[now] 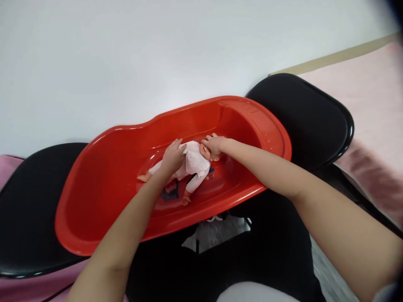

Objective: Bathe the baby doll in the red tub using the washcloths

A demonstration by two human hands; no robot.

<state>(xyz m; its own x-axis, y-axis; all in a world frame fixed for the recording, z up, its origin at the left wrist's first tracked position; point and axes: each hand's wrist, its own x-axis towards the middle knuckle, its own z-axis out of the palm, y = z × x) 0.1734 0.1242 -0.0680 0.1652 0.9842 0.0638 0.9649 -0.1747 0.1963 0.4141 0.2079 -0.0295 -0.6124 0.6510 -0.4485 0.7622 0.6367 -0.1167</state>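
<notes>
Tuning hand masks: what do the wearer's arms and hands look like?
Left hand and right hand: no gloves, watch or bracelet visible. Left arm and right arm: bare, except possibly a pale sleeve edge, lower right.

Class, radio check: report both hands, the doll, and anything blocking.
Left hand against doll at torso; right hand over its head. Doll lying inside red tub. No obstruction visible between hands and doll.

A pale-clothed doll [194, 162] lies, one arm [195, 184] outstretched, in a red tub [97, 184].
</notes>
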